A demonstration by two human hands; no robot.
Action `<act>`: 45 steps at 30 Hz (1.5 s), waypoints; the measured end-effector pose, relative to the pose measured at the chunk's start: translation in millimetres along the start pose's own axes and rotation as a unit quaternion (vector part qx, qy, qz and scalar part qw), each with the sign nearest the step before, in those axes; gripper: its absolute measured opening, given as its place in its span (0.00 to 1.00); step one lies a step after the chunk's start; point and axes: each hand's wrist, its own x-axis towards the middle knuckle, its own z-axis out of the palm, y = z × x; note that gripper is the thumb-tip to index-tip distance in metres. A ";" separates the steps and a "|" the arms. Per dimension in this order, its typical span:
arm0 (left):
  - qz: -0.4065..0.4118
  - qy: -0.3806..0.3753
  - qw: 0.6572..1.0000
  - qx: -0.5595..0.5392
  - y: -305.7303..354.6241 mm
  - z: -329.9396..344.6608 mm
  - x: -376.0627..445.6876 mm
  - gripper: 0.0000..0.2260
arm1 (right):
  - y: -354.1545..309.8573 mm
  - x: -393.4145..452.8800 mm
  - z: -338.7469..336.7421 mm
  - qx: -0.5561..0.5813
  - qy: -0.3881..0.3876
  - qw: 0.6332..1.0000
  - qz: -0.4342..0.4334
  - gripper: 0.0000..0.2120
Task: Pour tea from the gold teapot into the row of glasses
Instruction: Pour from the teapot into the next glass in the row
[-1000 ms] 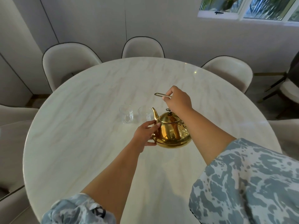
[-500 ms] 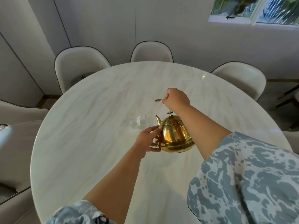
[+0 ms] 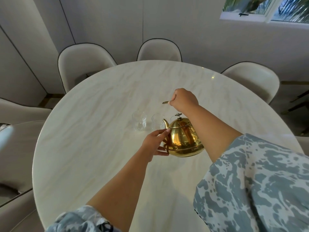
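Note:
A shiny gold teapot (image 3: 183, 139) stands near the middle of the round marble table (image 3: 93, 148), spout pointing left and away. My right hand (image 3: 184, 99) is closed around the raised gold handle (image 3: 165, 102) above the lid. My left hand (image 3: 154, 144) rests flat against the pot's left side, fingers spread. Just beyond the spout stand clear glasses in a row: one at the left (image 3: 139, 120), one in the middle (image 3: 157, 122), and a third (image 3: 173, 118) mostly hidden behind the teapot. The glasses look empty.
Cream upholstered chairs ring the table: one at the back left (image 3: 83, 64), one at the back (image 3: 159, 51), one at the right (image 3: 252, 77), more at the left edge. A window (image 3: 267, 9) sits high on the right wall.
The hands and the teapot keep their grip and place on the table. The whole scene sits lower and further right in the picture as my head has shifted.

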 end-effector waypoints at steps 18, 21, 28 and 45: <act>0.012 0.011 1.000 0.004 4.3 0.4 -3.5 0.21 | -2.8 10.6 1.2 -0.015 0.005 1.000 0.000 0.07; 0.010 0.009 1.000 0.005 5.6 0.7 -3.3 0.21 | -2.3 13.3 0.9 -0.016 0.004 1.000 0.003 0.07; 0.008 0.006 1.000 0.005 5.3 0.0 -3.6 0.22 | -2.3 16.6 3.9 -0.017 0.001 1.000 0.007 0.07; 0.013 0.009 1.000 0.005 4.9 -2.1 -6.1 0.19 | -3.9 23.4 7.6 -0.036 -0.003 0.999 0.006 0.03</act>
